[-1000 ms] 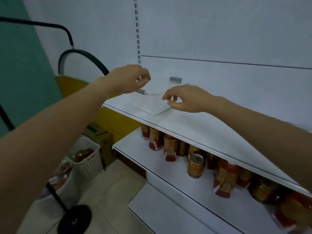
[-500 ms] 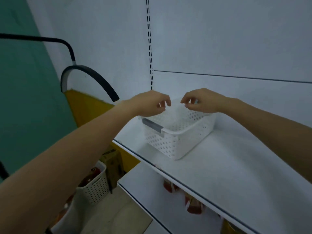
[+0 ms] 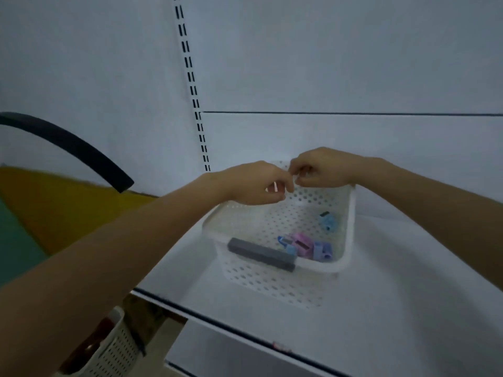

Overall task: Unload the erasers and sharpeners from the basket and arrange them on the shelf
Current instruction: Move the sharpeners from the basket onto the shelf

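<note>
Found the white perforated basket (image 3: 351,227) standing upright on the white shelf (image 3: 394,308), open side up, close to the back panel (image 3: 353,137). Noted its grey handle bar (image 3: 261,254) fixed on the near end wall, lying along the rim, long axis running left to right and dipping a little toward the right in view. Took that handled end as facing out toward the shelf's front edge, turned slightly leftward, with the basket's length running away from it toward the back panel. Could not settle the exact skew through the wide lens.

Counted four small sharpeners on the basket floor. Placed a light blue sharpener (image 3: 328,221) apart from the rest, near the right wall, tilted. Placed a pink sharpener (image 3: 300,242), a purple sharpener (image 3: 322,250) and a small blue sharpener (image 3: 285,242) clustered at the near end, just behind the handle bar. Could not read any pointing direction for these, too small and blurred.

Saw the left hand (image 3: 253,183) and the right hand (image 3: 324,168) raised above the basket's far left corner, backs up, fingers curled, fingertips of the two meeting. Glimpsed a thin white sliver (image 3: 275,186) in the gap under the left fingers. Could not tell whether either hand pinched anything.

Elsewhere: a slotted upright strip (image 3: 194,91) on the panel, a black curved bar (image 3: 76,148) at left, a second basket (image 3: 114,349) low at lower left, a lower shelf (image 3: 231,355) beneath.
</note>
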`<state>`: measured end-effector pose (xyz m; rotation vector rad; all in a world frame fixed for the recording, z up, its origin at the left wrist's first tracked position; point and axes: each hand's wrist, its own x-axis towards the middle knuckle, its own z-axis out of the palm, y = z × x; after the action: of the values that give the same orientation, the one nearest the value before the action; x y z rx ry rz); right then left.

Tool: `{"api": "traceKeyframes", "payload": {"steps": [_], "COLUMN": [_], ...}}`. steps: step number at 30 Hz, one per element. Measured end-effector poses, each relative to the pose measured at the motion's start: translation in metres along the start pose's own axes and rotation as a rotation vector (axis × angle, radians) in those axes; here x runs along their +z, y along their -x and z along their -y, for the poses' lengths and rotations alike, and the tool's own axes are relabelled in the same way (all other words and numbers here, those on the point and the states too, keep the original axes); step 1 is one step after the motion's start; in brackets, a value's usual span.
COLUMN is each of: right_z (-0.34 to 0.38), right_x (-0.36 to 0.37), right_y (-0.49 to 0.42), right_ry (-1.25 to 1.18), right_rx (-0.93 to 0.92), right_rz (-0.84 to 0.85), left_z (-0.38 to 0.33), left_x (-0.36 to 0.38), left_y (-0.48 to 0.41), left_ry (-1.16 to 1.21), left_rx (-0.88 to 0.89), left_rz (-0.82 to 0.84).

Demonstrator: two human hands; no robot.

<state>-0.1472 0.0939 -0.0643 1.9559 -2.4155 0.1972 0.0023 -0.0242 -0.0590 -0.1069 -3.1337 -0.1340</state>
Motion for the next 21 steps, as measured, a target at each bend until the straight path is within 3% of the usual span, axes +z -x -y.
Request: {"api": "traceKeyframes", "payload": {"steps": [9,16,21], "right_z": [0.025,0.035,0.038], "right_x": [-0.011,-0.009,-0.002], "right_y": [-0.002,0.041,0.046], "right_ry": [-0.067,0.003,-0.059], "right_rx": [0.256,0.451,0.504], "right_rz": [0.017,0.015,-0.080], "left_z": [0.009,-0.001,-0.019], "left_x": [0.007,0.001,0.014], "left_y": [-0.010,-0.021,-0.028], "left_ry": [0.091,0.082,0.057], "left_rx": [0.228,0.290,0.342], "left_rz": [0.062,0.328,0.440]}}
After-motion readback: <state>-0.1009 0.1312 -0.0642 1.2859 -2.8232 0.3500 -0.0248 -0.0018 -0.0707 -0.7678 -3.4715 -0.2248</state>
